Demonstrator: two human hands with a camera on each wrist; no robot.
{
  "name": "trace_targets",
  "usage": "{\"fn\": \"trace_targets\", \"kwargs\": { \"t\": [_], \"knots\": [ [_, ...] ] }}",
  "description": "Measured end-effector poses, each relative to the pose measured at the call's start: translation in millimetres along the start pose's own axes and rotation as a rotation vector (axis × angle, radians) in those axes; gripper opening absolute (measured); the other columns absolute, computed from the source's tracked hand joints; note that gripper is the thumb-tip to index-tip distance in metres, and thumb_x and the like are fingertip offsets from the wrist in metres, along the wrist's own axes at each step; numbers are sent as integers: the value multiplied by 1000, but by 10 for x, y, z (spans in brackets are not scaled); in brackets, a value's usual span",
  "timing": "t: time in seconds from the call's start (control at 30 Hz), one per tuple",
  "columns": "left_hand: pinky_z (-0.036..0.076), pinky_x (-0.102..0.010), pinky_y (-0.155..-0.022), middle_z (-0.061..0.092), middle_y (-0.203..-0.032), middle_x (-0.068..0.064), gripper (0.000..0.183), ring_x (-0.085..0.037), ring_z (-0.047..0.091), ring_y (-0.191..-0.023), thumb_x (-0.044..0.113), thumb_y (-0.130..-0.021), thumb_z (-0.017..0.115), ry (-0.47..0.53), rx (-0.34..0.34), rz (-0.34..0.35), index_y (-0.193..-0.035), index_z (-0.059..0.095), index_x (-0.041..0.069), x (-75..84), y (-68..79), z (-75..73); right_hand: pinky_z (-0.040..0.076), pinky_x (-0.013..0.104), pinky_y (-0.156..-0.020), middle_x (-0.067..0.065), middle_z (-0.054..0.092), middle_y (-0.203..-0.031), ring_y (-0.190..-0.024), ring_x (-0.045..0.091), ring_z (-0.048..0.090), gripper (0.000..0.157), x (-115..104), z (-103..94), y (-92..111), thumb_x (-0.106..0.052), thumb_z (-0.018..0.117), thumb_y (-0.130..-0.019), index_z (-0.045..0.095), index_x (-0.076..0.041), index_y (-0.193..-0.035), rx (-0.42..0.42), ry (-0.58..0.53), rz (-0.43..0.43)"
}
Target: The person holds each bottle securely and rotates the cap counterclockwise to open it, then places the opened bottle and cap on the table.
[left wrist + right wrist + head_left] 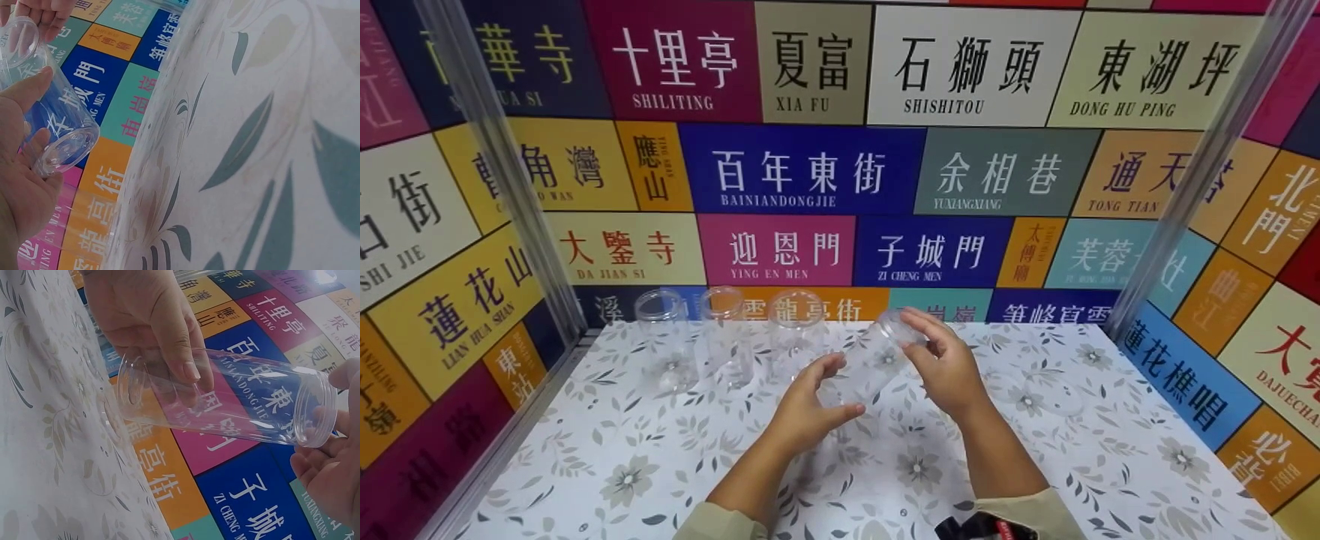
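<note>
A clear plastic jar [873, 355] with a threaded rim is held tilted above the table between both hands, its rim end up and to the right in the head view. My right hand [949, 369] grips it by the rim, thumb on one side and fingers on the other. Around the lower end, my left hand [808, 405] holds the jar with spread thumb and fingers. The right wrist view shows the left hand's fingers against the jar's wall [236, 396] near its base. No contents show inside it.
Three similar clear jars, a left one [666, 345], a middle one [727, 341] and a right one [796, 337], stand upright in a row at the back left. A floral-patterned cloth [630, 480] covers the table. Lettered panels [802, 169] rise behind it.
</note>
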State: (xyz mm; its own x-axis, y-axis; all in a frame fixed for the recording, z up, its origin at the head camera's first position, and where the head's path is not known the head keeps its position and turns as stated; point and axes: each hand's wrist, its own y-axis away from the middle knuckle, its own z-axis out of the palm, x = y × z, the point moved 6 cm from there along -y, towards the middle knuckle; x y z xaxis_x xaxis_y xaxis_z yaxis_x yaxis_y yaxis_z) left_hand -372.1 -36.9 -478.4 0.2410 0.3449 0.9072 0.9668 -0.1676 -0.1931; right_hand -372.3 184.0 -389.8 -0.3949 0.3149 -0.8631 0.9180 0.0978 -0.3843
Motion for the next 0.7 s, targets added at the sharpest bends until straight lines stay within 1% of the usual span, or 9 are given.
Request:
{"fn": "trace_targets", "kwargs": {
  "t": [0.13, 0.17, 0.2, 0.3, 0.4, 0.47, 0.53, 0.6, 0.7],
  "knots": [
    [33, -60, -131, 57, -160, 5, 87, -26, 47, -155, 41, -84, 92, 3, -3, -11, -158, 48, 27, 2, 1, -1, 39, 22, -44, 2, 49, -167, -61, 10, 47, 47, 6, 18, 1, -7, 54, -105, 63, -16, -150, -29, -68, 3],
    [32, -60, -131, 57, -160, 5, 87, -26, 47, -155, 41, -84, 92, 5, -4, -11, -158, 48, 27, 2, 1, -1, 38, 22, -43, 3, 47, -168, -56, 11, 41, 48, 6, 22, 3, -7, 53, -105, 62, -16, -151, -36, -76, 6],
    [32, -60, -131, 57, -160, 5, 87, -26, 47, -155, 41, -85, 92, 7, -4, -11, -158, 48, 26, 2, 0, 1, 39, 22, -44, 3, 47, -168, -56, 12, 41, 49, 7, 23, 5, -7, 53, -104, 61, -17, -152, -40, -82, 8],
    [32, -61, -131, 56, -160, 5, 87, -27, 47, -155, 42, -85, 91, 8, -6, -13, -159, 48, 27, 2, -1, 0, 41, 23, -46, 2, 46, -169, -66, 20, 51, 50, 4, 21, 7, -11, 58, -105, 59, -18, -154, -39, -76, 15],
    [32, -62, -131, 57, -160, 5, 87, -27, 47, -155, 43, -85, 91, 5, -3, -15, -158, 48, 27, -2, -4, -1, 50, 24, -54, 1, 47, -168, -95, 29, 64, 54, 16, 9, 3, -24, 67, -104, 55, -21, -157, -24, -41, 26],
    [32, -62, -131, 57, -160, 5, 86, -27, 47, -155, 43, -85, 91, 3, -2, -18, -158, 48, 28, -3, -6, -1, 56, 26, -65, 1, 48, -166, -114, 31, 64, 59, 36, -5, -7, -35, 73, -102, 55, -23, -157, -3, -3, 38],
    [32, -62, -131, 57, -160, 5, 86, -27, 48, -155, 43, -85, 91, 5, -1, -23, -158, 49, 29, -11, -10, 1, 60, 28, -75, -1, 49, -163, -124, 26, 61, 62, 61, -20, -21, -45, 76, -99, 56, -26, -155, 19, 42, 52],
    [32, -62, -131, 57, -160, 5, 85, -27, 47, -155, 43, -85, 91, 10, 0, -29, -158, 49, 29, -20, -14, 4, 61, 30, -81, -2, 51, -158, -123, 24, 60, 64, 77, -36, -31, -52, 78, -96, 59, -28, -152, 49, 81, 61],
    [32, -62, -131, 57, -160, 6, 85, -27, 47, -155, 43, -84, 91, 15, 1, -34, -157, 49, 30, -27, -17, 4, 61, 30, -72, -1, 53, -152, -105, 26, 62, 65, 77, -55, -32, -56, 81, -92, 64, -27, -148, 84, 114, 61]
  ]
}}
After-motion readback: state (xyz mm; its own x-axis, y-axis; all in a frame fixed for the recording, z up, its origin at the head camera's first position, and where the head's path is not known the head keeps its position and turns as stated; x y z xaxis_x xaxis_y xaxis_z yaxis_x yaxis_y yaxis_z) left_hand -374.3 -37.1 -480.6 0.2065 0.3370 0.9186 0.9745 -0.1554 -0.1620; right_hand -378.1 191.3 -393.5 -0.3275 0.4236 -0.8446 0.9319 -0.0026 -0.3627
